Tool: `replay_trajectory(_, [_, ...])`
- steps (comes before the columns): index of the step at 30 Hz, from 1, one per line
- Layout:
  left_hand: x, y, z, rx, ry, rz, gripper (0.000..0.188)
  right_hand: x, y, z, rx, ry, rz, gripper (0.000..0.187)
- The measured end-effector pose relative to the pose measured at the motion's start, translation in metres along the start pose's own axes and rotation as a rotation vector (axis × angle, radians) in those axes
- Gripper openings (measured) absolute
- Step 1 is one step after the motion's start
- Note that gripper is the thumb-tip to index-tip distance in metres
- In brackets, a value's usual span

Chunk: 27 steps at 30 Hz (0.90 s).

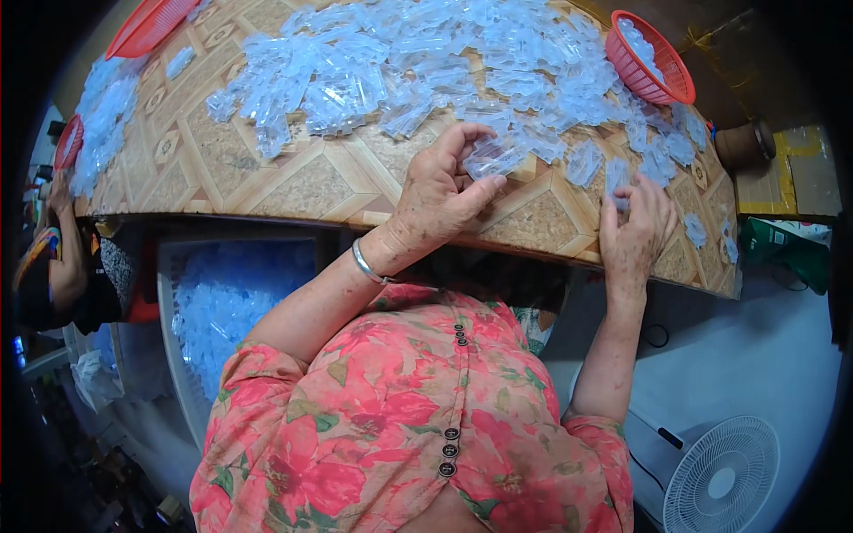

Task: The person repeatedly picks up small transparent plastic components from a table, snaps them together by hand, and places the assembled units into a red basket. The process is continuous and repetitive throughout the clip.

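Observation:
Small clear plastic pieces, bluish and box-like, lie in a wide heap [355, 80] over the patterned table [311, 182]. Between the thumb and curled fingers of my left hand [444, 182] are several clear plastic pieces [498, 155], held just above the near part of the table. My right hand [638, 226], farther right by the table's front edge, has its thumb and fingertips closed around one clear plastic piece [617, 175]. Another loose piece [584, 163] lies between my two hands. The exact shape of the pieces is hard to make out.
A red basket [653, 62] with clear pieces stands at the far right; another red basket [147, 31] is at the far left. Below the table, a white bin [182, 382] holds more pieces. A co-worker's arm [67, 258] shows at left. A white fan [721, 482] stands lower right.

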State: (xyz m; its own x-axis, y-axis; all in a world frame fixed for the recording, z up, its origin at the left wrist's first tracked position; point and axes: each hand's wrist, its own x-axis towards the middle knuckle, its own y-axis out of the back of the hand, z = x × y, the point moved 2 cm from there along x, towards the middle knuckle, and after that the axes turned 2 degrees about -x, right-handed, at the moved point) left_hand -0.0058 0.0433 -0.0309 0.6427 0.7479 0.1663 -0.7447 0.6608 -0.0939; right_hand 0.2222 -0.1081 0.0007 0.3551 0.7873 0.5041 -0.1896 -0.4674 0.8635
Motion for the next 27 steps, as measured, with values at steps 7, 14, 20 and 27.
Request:
replay_trajectory(7, [-0.002, -0.004, 0.011, -0.100, 0.040, 0.009, 0.047, -0.030, 0.007, -0.008, 0.316, -0.121, 0.045, 0.019])
replay_trajectory(14, [-0.002, -0.006, 0.013, -0.091, 0.042, 0.012, 0.047, -0.026, 0.021, -0.021, 0.191, 0.026, 0.048, 0.028])
replay_trajectory(20, [-0.002, -0.007, 0.014, -0.052, 0.041, 0.004, 0.047, -0.026, 0.026, -0.032, 0.493, 0.070, -0.051, 0.041])
replay_trajectory(27, [-0.002, -0.006, 0.013, -0.103, 0.075, -0.012, 0.048, -0.013, 0.015, -0.027, 0.381, -0.033, -0.095, 0.070])
